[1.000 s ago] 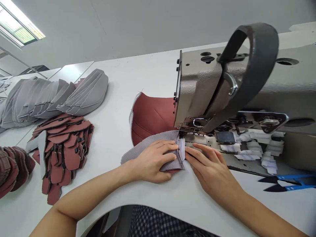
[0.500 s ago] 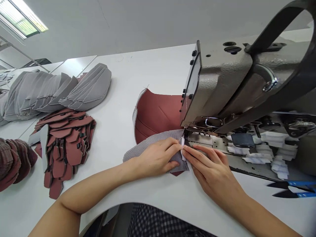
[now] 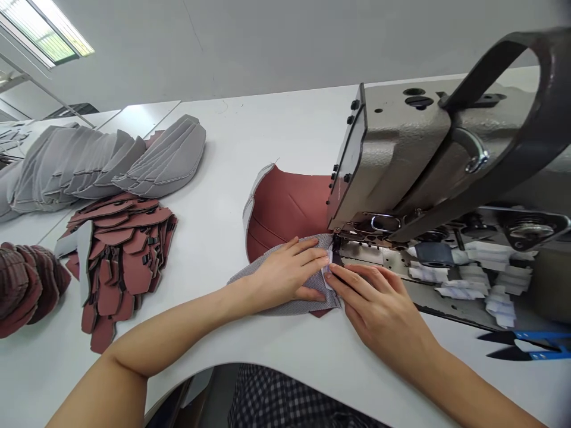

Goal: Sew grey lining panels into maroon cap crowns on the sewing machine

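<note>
My left hand (image 3: 288,270) lies flat, fingers stretched out, on a grey mesh fabric piece (image 3: 285,303) that overlaps a dark red fabric panel (image 3: 279,211). My right hand (image 3: 379,306) rests beside it with fingers extended, its fingertips pressing a small white label (image 3: 329,261) against the fabric edge. Both hands meet just in front of the needle area (image 3: 336,244) of a grey industrial sewing machine (image 3: 401,154). The red panel runs under the machine head.
A stack of grey padded pieces (image 3: 111,160) and a pile of dark red cut pieces (image 3: 120,255) lie at the left of the white table (image 3: 223,148). More red pieces (image 3: 27,285) sit at the far left edge. White labels (image 3: 468,273) and blue thread snips (image 3: 526,345) lie at the right.
Both hands slid the fabric and white label closer to the needle. The left hand's fingers flattened forward over the grey mesh. The view shifted slightly.
</note>
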Motion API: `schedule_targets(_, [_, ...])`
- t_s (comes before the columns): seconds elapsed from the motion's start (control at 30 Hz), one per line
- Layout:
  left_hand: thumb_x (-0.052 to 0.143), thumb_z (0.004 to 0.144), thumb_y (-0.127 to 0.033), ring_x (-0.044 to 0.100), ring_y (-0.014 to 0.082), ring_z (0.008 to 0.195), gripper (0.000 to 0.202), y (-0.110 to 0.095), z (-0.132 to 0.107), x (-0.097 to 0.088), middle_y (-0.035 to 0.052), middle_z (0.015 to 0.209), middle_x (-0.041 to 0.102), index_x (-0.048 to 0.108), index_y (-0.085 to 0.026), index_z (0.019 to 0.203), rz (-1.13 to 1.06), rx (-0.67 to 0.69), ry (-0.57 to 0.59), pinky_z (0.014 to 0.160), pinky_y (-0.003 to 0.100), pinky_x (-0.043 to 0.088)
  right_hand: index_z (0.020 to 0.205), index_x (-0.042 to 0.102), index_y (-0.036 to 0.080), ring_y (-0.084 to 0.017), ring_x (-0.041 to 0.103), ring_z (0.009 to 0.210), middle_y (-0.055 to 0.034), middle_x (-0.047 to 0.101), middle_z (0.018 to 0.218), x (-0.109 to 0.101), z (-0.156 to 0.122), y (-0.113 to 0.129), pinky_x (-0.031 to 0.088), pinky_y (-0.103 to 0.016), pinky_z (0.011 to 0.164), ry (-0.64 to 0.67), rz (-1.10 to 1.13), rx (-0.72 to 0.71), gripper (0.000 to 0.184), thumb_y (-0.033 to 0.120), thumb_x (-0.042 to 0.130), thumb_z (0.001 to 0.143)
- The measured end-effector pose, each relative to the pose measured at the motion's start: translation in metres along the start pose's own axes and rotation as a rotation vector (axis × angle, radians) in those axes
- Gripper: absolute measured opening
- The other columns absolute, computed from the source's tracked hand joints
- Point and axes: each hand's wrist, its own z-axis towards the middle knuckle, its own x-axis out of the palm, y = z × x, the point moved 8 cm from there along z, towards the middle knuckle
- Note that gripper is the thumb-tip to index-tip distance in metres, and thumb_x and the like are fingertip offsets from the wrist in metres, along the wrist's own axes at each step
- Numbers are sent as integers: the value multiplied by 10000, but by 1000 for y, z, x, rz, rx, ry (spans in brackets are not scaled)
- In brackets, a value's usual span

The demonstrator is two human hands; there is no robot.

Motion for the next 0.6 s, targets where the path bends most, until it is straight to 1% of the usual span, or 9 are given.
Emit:
schedule_targets(0.13, [690,842,-545,406,301,1449,623,5,2,-2,102,1410,591,553,-189,1334,-96,-25,-17,1216,517,327,1239,639,169,-240,559,1006,-10,681,1256,-1,3,-1,405,-418,826,-9,-54,3,335,66,513,946])
schedule_targets(0.27, [740,818,-500,423,319,1435,612,10,15,-3,128,1388,591,573,-180,1312,-111,-18,-30,1205,535,336,1229,653,154,-237,553,958,-19,681,1255,-1,6,-10,408,-403,783,-19,-122,-1,312,99,505,960])
schedule_targets(0.37, [730,831,-498,448,316,1410,599,13,27,-4,143,1383,582,576,-166,1305,-103,-1,-54,1192,537,348,1228,661,160,-238,568,961,-22,685,1255,0,9,-19,413,-397,786,-13,-166,6,309,123,485,976])
schedule_targets(0.43, [711,845,-510,493,305,1361,578,15,34,-6,146,1361,589,586,-163,1290,-106,13,-77,1177,523,364,1226,667,171,-240,579,972,-21,682,1267,0,10,-24,416,-396,814,-13,-196,9,319,124,471,979])
schedule_targets(0.5, [709,848,-513,546,294,1288,545,15,37,-8,146,1325,607,605,-170,1258,-107,31,-86,1152,512,385,1221,672,178,-237,587,972,-18,672,1291,0,11,-28,416,-396,843,-18,-214,19,326,118,461,979])
schedule_targets(0.6, [725,841,-499,575,291,1231,487,14,38,-10,144,1260,640,639,-173,1192,-108,67,-85,1110,497,418,1224,670,183,-229,593,956,-8,661,1311,1,10,-29,414,-398,845,-6,-204,23,334,112,457,976])
